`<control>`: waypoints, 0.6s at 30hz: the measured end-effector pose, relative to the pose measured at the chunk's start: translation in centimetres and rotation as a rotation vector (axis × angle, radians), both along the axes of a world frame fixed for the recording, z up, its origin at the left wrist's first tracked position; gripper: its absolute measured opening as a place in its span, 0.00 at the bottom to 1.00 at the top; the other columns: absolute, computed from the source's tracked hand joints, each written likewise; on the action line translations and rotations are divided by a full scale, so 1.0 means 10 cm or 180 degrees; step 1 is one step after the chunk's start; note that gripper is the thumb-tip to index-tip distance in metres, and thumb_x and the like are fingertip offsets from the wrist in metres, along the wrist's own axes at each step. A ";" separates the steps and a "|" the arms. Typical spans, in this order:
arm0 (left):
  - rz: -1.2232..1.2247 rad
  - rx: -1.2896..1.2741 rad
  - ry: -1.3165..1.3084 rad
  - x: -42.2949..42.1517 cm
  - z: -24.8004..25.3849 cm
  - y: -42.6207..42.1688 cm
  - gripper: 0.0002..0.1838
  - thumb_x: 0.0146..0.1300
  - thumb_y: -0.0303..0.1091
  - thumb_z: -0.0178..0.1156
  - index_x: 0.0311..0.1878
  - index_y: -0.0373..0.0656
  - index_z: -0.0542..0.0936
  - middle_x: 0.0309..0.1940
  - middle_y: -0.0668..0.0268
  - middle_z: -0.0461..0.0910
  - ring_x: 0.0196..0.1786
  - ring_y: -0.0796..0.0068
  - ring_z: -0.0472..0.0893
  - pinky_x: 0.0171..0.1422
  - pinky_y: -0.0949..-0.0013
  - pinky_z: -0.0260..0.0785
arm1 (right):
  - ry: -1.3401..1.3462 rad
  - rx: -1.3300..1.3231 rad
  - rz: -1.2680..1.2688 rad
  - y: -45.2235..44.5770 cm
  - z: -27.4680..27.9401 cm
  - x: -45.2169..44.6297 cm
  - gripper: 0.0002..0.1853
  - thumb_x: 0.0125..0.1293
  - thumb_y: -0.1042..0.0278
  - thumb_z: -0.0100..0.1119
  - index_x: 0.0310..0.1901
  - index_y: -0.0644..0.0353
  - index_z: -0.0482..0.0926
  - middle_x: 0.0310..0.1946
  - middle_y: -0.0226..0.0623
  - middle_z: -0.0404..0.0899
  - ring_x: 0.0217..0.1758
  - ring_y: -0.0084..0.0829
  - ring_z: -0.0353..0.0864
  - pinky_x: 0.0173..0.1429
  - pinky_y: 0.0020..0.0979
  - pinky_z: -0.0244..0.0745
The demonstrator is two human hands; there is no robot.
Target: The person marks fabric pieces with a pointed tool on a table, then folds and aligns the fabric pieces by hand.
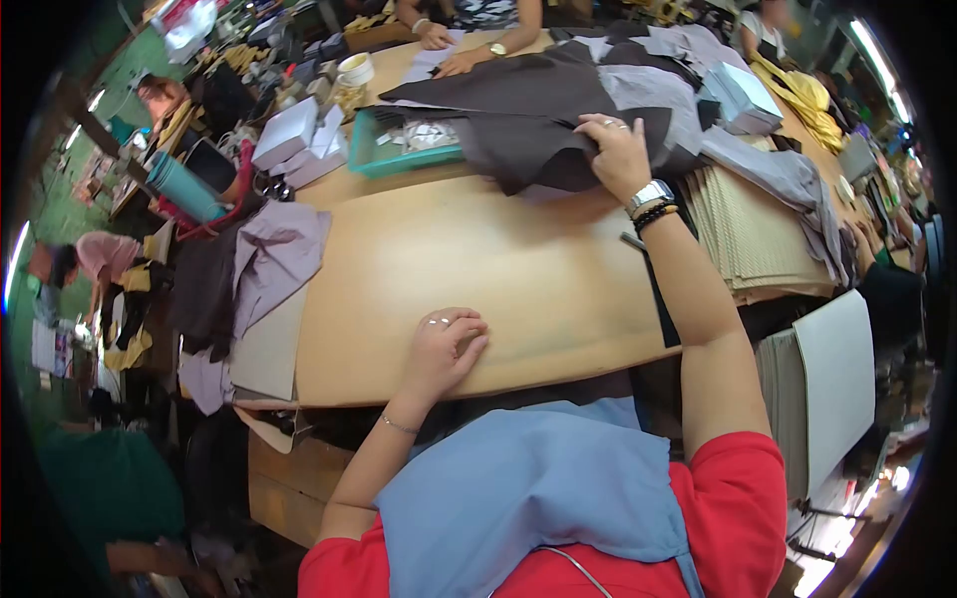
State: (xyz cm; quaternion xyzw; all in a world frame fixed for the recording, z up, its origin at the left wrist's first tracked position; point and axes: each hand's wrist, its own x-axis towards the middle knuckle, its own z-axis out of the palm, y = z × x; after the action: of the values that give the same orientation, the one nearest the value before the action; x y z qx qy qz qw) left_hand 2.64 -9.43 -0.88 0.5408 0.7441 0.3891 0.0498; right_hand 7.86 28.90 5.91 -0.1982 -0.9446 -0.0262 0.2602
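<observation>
My right hand (615,149) reaches to the far side of the table and grips the edge of a dark brown fabric piece (528,140). This piece lies on a heap of dark and grey-lilac cloth (648,95), and part of it droops toward me. Near the front edge, my left hand (449,349) rests on the wooden table (478,259), fingers loosely bent, thumb apart, holding nothing. A teal tray (374,149) with small white pieces stands beyond it, partly covered by the dark fabric.
Stacked cream textured sheets (758,229) stand at the right, with a light blue box (743,98) behind. Draped lilac cloth (279,249) and a white box (286,133) are on the left. Across the table, a co-worker's hands (459,62) rest on cloth.
</observation>
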 end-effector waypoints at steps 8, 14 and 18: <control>0.2052 -0.0451 0.0925 -0.83 0.13 -0.53 0.24 0.59 0.41 0.67 0.57 0.42 0.77 0.60 0.54 0.76 0.64 0.52 0.74 0.68 0.52 0.65 | 0.0102 -0.0087 0.0873 -0.80 0.02 0.34 0.35 0.55 0.51 0.72 0.64 0.49 0.72 0.68 0.34 0.70 0.76 0.43 0.62 0.73 0.69 0.47; 0.3150 -0.1153 0.0982 -1.77 -0.07 -1.29 0.34 0.61 0.52 0.64 0.69 0.52 0.70 0.72 0.53 0.63 0.75 0.51 0.60 0.71 0.35 0.56 | -0.0291 -0.0314 -0.0103 -0.86 -0.49 0.99 0.26 0.64 0.57 0.64 0.64 0.50 0.74 0.69 0.37 0.69 0.75 0.44 0.64 0.74 0.68 0.47; 0.3167 -0.1604 0.1226 -1.88 -0.04 -1.14 0.36 0.60 0.56 0.64 0.70 0.56 0.69 0.74 0.54 0.60 0.77 0.50 0.56 0.69 0.27 0.54 | 0.0249 -0.0764 -0.0460 -0.34 -0.66 1.34 0.29 0.65 0.61 0.63 0.67 0.54 0.71 0.69 0.46 0.68 0.72 0.47 0.66 0.74 0.55 0.55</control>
State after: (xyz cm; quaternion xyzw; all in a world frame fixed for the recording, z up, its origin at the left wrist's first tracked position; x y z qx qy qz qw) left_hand -16.19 -20.88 -1.26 0.1590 0.9735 0.0716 -0.1478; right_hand 21.28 25.48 -0.65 -0.2962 -0.9134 0.0760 0.2688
